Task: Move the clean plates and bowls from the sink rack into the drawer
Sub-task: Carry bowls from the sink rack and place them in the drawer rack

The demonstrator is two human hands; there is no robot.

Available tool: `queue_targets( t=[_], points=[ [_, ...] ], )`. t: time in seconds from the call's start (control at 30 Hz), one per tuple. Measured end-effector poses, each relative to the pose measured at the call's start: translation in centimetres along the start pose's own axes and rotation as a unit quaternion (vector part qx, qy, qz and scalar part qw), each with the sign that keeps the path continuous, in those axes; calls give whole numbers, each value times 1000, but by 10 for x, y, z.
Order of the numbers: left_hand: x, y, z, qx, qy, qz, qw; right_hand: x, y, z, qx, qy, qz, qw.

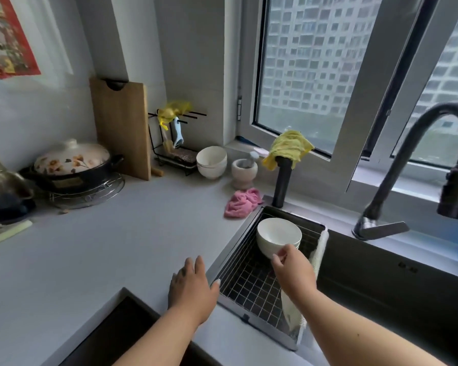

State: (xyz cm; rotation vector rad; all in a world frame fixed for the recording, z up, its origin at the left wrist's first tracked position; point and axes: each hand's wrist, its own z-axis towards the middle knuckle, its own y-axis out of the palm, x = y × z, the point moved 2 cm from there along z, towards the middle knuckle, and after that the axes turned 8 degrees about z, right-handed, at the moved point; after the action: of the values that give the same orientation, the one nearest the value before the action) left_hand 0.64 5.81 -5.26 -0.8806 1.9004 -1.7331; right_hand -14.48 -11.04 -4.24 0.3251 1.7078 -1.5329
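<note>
The right hand (292, 268) reaches down over the square-gridded metal sink rack (251, 283), thumb and fingers pinching the near rim of the stacked round white ceramic bowls (278, 237), which sit at the far end of that rack. At least two bowls show in this stack by their rims. The left hand (193, 283) lies flat, palm down, on the pale grey countertop (103, 247) just left of the rack, fingers straight and holding nothing, its thumb at the rack's metal edge. Beyond the rack's far left corner lies one crumpled pink cloth (242, 203); farther back stand a second stack of white bowls (211, 161), apparently two, and one stone mortar with pestle (244, 171)
</note>
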Motion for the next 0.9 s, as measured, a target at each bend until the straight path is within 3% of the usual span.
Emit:
queue_targets(
  t=[0.23,0.4,0.6,0.9],
  points=[
    [-1,31,63,-56,21,60,996,4,17,53,10,20,-19,1000],
    [5,42,87,-73,29,88,993,13,34,75,0,10,-134,991],
    [3,44,91,-100,36,95,990,24,59,90,-100,32,-188,977],
    [0,44,92,-109,40,94,989,23,62,118,-133,45,-248,959]
  ],
)
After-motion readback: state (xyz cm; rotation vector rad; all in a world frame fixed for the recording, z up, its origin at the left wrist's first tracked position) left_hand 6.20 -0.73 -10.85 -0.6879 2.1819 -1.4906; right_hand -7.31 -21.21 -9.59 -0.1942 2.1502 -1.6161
